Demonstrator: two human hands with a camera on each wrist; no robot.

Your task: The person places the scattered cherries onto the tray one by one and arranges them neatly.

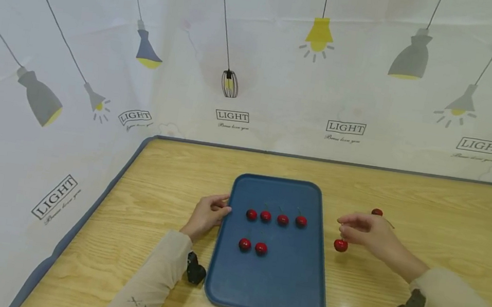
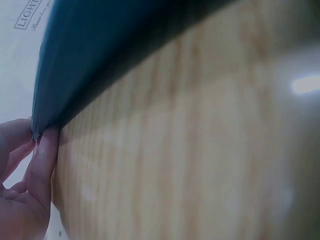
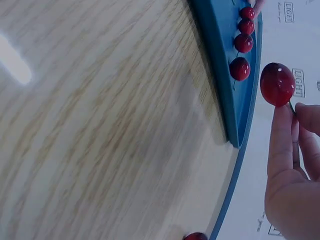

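In the head view a blue tray [image 1: 275,287] lies on the table. Its left rim is pinched between the thumb and fingers of my left hand [image 1: 207,216], as the left wrist view also shows at the tray's edge [image 2: 75,65]. Just right of the tray, my right hand [image 1: 372,235] holds a red cherry [image 1: 340,246] by its thin stem. That held cherry [image 3: 277,84] hangs off the table in the right wrist view. On the tray, several cherries [image 1: 282,220] form a back row, and two more cherries [image 1: 261,249] sit at front left.
Another cherry [image 1: 377,211] lies on the wooden table [image 1: 461,223] behind my right hand, partly covered by it. A white curtain [image 1: 276,64] printed with lamps stands along the back and left. Dark table edging [image 1: 365,165] runs along the far side.
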